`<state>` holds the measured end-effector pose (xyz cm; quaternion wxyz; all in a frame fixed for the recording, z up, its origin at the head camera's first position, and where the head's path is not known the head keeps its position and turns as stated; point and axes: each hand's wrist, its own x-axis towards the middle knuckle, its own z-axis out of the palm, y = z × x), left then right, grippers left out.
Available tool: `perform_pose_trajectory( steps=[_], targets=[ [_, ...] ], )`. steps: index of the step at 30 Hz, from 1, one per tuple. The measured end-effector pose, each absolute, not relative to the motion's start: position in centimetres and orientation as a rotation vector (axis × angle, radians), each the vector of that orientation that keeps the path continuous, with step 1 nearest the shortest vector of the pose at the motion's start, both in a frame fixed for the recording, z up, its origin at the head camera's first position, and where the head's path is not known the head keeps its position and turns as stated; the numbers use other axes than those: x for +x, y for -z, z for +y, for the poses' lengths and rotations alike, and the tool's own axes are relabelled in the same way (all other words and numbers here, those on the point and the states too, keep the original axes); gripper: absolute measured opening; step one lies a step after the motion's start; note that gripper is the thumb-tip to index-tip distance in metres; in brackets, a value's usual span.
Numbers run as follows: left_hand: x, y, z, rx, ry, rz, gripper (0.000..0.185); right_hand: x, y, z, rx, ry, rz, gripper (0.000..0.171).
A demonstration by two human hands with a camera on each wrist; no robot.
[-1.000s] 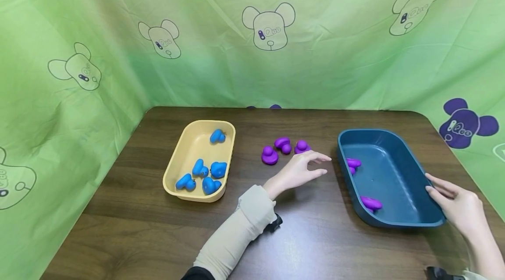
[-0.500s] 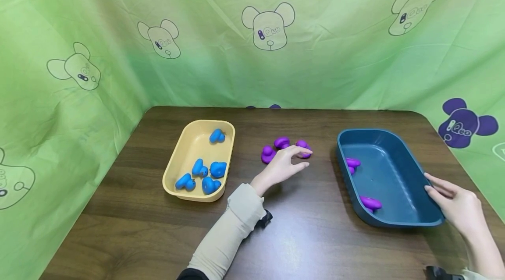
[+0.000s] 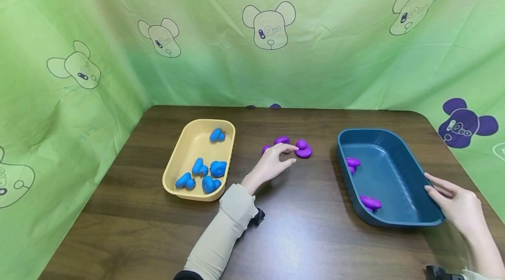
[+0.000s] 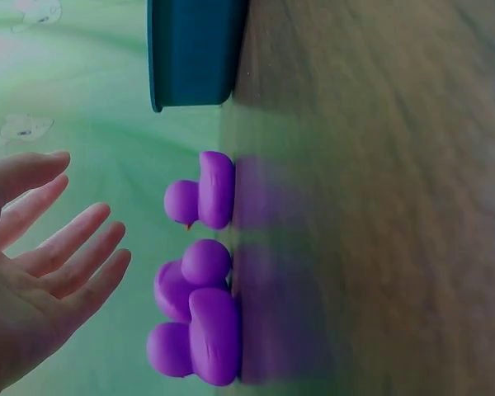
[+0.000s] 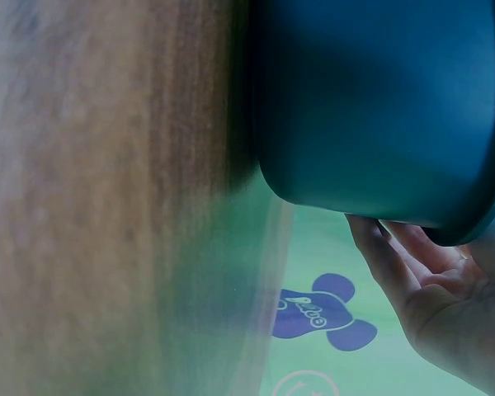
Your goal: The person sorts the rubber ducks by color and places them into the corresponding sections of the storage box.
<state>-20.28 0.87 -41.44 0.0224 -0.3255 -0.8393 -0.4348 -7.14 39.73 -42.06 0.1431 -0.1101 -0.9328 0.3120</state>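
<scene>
Green cloth printed with animal heads [image 3: 197, 79] hangs left, behind and right of the brown wood-grained surface [image 3: 304, 245]. On the left, a cream-yellow rounded rectangular tray [image 3: 196, 142] holds five small, smooth blue ducks [image 3: 218, 168]. In the middle, a beige sleeve [image 3: 218, 238] leads to the left hand [image 3: 271, 165], its fingers loosely spread and holding nothing, beside three smooth purple ducks [image 3: 304, 151] close together on the surface. On the right, a dark-blue rounded rectangular tray [image 3: 390, 175] has two more purple ducks [image 3: 371, 202] along its left wall; the right hand [image 3: 459, 204] touches its right edge, though I cannot tell whether the fingers pinch the rim. Since a second ago, the left hand has moved leftward from near the dark-blue tray, baring the rightmost duck and partly hiding the leftmost; both trays have stayed put
</scene>
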Motion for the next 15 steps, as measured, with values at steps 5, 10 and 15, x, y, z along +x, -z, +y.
perform_pose_trajectory(
  steps=[5,10,15],
  targets=[
    [-20.41,41.86,0.44,-0.975,1.323,-2.574,0.029,-7.17,42.11,39.74,-0.314,-0.909,-2.684,0.036],
    [-20.55,42.25,0.11,-0.902,1.319,-2.538,0.027,-7.15,42.15,39.73,-0.324,-0.907,-2.681,0.037],
    [-20.56,42.34,-0.21,-0.777,1.293,-2.539,0.025,-7.14,42.11,39.66,-0.333,-0.909,-2.682,0.037]
  ],
)
